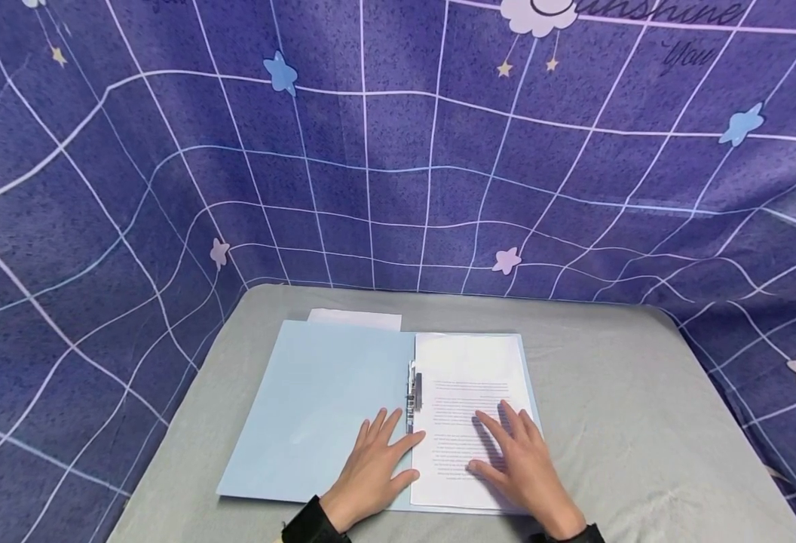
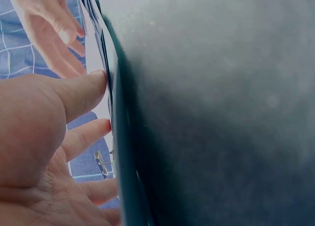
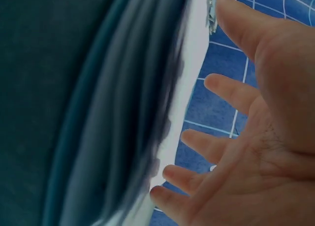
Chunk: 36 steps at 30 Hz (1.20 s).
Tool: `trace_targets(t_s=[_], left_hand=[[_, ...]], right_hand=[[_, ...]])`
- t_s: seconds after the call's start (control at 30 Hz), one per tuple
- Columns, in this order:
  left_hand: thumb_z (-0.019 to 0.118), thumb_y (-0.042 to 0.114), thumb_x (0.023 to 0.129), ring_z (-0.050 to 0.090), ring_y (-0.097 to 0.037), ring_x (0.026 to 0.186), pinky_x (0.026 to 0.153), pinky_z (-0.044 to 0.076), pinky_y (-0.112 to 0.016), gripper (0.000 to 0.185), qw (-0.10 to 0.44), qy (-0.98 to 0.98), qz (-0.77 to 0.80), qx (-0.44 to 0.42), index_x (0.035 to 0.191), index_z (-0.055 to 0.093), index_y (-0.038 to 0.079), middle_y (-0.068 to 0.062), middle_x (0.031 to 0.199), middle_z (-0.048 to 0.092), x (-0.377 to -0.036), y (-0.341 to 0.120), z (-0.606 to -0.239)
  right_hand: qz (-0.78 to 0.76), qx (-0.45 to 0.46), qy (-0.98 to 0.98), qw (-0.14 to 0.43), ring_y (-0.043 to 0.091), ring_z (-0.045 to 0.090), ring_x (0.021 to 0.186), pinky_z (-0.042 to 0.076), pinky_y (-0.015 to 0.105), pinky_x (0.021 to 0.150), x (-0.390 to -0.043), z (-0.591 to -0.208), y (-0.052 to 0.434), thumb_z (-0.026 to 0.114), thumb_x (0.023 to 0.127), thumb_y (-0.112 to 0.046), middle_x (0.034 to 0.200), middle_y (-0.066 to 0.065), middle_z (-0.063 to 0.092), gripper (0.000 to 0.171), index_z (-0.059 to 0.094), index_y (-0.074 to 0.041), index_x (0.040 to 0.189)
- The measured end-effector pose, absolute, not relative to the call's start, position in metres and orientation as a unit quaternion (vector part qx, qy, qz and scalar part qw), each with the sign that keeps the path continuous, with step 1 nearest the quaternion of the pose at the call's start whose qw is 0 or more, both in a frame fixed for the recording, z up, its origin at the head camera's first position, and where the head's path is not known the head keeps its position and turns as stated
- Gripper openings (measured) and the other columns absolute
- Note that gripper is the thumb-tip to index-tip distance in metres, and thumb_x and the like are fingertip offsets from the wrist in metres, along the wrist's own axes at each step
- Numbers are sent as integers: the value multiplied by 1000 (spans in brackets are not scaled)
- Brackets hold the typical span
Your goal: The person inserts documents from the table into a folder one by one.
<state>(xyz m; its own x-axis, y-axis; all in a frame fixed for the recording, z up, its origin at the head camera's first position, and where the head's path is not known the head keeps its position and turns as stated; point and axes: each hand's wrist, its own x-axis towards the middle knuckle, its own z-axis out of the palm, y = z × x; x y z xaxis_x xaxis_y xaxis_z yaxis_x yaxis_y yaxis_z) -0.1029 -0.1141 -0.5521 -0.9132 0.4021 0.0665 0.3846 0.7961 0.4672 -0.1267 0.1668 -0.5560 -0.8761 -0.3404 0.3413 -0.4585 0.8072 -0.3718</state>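
Both hands flat on an open light-blue file folder (image 1: 316, 407) at the near middle of the grey table (image 1: 642, 422)
Left hand (image 1: 374, 471) fingers spread, palm down on the folder's inside cover beside the metal clip (image 1: 413, 392); right hand (image 1: 523, 460) fingers straight and apart, pressing the printed sheet (image 1: 462, 407) on the right half; a white paper (image 1: 353, 319) sticks out behind the folder's far edge; purple grid cloth (image 1: 398, 151) behind
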Motion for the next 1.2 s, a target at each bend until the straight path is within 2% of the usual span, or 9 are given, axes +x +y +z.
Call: trace_targets(t_s=[0.2,0.67,0.87,1.0,1.2], left_hand=[[74,31,95,30,-49,148,114,26,-71,49,16,949,240,204,142,63,21,-25,157,41,-103,-113,-551],[74,32,95,29,-48,149,114,25,-70,50,21,949,241,203,143,62,21,-24,158,40,-103,-113,-552],[72,33,97,30,-49,148,115,25,-69,49,45,942,270,196,143,62,19,-25,158,40,-108,-114,-548],[70,32,98,41,-46,143,112,33,-67,47,48,937,301,171,142,62,16,-25,155,44,-120,-119,-538],[70,29,99,62,-32,125,105,48,-55,44,5,933,329,144,138,64,10,-15,138,64,-155,-140,-517]], right_hand=[[190,185,-962,68,65,42,131,36,74,103,-121,-554,163,89,75,-47,146,34,48,74,66,-13,137],[158,169,-972,41,63,39,135,34,71,107,-119,-553,158,89,75,-46,149,33,47,71,69,-14,136],[155,171,-972,46,63,39,135,34,70,109,-119,-554,159,88,76,-47,149,33,47,71,68,-14,136],[155,176,-971,51,63,40,135,34,69,109,-119,-555,161,87,77,-47,148,33,47,70,68,-13,136],[155,183,-969,55,64,40,133,35,69,108,-119,-555,162,86,77,-48,147,34,48,70,68,-13,135]])
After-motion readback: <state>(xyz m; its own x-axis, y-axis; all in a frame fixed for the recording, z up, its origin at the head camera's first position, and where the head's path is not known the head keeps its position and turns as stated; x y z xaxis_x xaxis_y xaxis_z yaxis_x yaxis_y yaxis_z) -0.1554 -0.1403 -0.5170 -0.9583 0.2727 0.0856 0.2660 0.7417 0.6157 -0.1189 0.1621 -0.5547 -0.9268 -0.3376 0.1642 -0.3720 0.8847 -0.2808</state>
